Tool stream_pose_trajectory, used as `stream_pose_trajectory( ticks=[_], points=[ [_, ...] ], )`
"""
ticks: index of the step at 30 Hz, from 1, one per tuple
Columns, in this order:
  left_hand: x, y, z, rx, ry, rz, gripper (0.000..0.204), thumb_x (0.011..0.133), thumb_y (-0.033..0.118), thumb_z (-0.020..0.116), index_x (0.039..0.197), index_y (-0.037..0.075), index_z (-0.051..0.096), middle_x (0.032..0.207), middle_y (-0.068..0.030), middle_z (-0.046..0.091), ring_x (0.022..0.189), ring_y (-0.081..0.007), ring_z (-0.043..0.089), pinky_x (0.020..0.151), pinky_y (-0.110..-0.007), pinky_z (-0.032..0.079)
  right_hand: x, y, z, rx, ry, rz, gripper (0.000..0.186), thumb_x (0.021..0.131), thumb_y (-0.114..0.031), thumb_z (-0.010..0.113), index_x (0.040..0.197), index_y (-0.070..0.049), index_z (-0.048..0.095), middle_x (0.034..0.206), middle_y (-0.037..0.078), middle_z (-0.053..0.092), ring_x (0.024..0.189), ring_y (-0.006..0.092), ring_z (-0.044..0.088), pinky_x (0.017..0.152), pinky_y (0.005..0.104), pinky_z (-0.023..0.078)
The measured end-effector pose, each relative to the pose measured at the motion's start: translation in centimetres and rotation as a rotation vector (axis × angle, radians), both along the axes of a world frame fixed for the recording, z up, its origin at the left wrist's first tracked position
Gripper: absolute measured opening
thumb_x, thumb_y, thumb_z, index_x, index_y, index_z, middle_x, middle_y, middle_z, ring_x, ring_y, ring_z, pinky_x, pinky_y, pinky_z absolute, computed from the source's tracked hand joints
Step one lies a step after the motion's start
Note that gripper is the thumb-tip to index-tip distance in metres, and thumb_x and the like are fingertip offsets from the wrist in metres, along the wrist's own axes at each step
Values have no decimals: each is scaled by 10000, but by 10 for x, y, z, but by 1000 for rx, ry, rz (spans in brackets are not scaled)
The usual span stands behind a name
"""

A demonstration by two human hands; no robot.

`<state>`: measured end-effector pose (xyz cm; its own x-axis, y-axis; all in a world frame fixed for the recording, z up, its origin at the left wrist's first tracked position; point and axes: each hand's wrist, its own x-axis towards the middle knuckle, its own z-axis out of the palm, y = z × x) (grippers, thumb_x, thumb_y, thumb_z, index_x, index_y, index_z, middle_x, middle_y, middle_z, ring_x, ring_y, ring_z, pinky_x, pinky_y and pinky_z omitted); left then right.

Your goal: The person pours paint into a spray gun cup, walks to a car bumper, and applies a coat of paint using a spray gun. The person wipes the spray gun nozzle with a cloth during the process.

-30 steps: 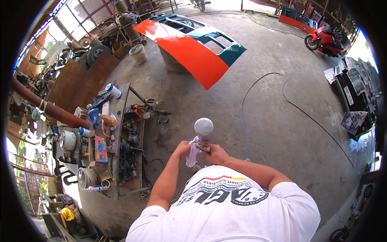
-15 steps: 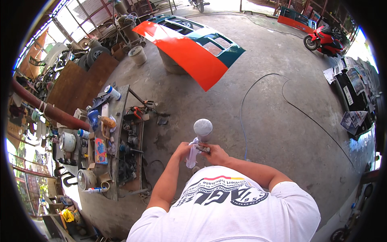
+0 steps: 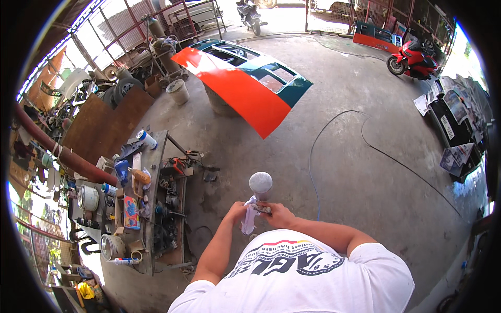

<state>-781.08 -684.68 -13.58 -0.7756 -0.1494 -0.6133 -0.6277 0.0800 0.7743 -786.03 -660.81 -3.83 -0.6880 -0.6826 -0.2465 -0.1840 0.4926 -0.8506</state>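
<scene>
In front of my chest, my right hand point(image 3: 279, 216) is closed around the handle of a spray gun point(image 3: 265, 209). A round, pale grey cup point(image 3: 260, 182) sits on top of the gun. My left hand point(image 3: 238, 211) is closed on a white cloth point(image 3: 249, 224), held against the gun's left side, with part of it hanging down. The fingers of both hands partly cover the gun body. Ahead of me, apart from my hands, a glossy orange-red and dark green vehicle panel point(image 3: 237, 94) with cut-out openings rests on a drum-like stand.
To my left, a cluttered workbench point(image 3: 159, 156) carries cans, bottles and tape. A thin hose point(image 3: 311, 161) curves over the concrete floor on the right. Beyond it are a red motorbike point(image 3: 412, 60) and a paper-covered dark vehicle part point(image 3: 449, 122). A bucket point(image 3: 178, 92) stands by the panel.
My view has tilted up, so the panel, bench and hands sit lower in the picture. Both hands keep their hold on the spray gun and cloth.
</scene>
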Motion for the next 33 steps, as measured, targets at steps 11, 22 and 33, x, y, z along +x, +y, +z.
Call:
stream_pose_trajectory(
  ticks=[11, 22, 33],
  points=[
    [-3, 9, 8, 18, 21, 26, 363, 904, 320, 675, 915, -36, 744, 828, -88, 713, 732, -179, 655, 656, -347, 506, -4, 6, 4, -22, -3, 0, 437, 932, -254, 687, 1358, -183, 621, 1072, 207, 724, 1001, 361, 706, 872, 422, 536],
    [-6, 14, 7, 3, -3, 26, 363, 902, 315, 678, 910, -41, 749, 812, -85, 707, 727, -170, 640, 651, -350, 494, -8, 11, -18, -7, -28, 11, 454, 933, -333, 649, 1379, -273, 597, 1155, 201, 702, 1075, 409, 668, 905, 475, 538],
    [0, 8, 1, -16, 16, 50, 368, 866, 309, 705, 939, -49, 755, 830, -91, 715, 741, -179, 642, 678, -352, 500, -2, 6, -5, -24, -1, -7, 438, 925, -254, 693, 1355, -196, 628, 1057, 224, 720, 975, 379, 708, 846, 424, 540]
  ],
)
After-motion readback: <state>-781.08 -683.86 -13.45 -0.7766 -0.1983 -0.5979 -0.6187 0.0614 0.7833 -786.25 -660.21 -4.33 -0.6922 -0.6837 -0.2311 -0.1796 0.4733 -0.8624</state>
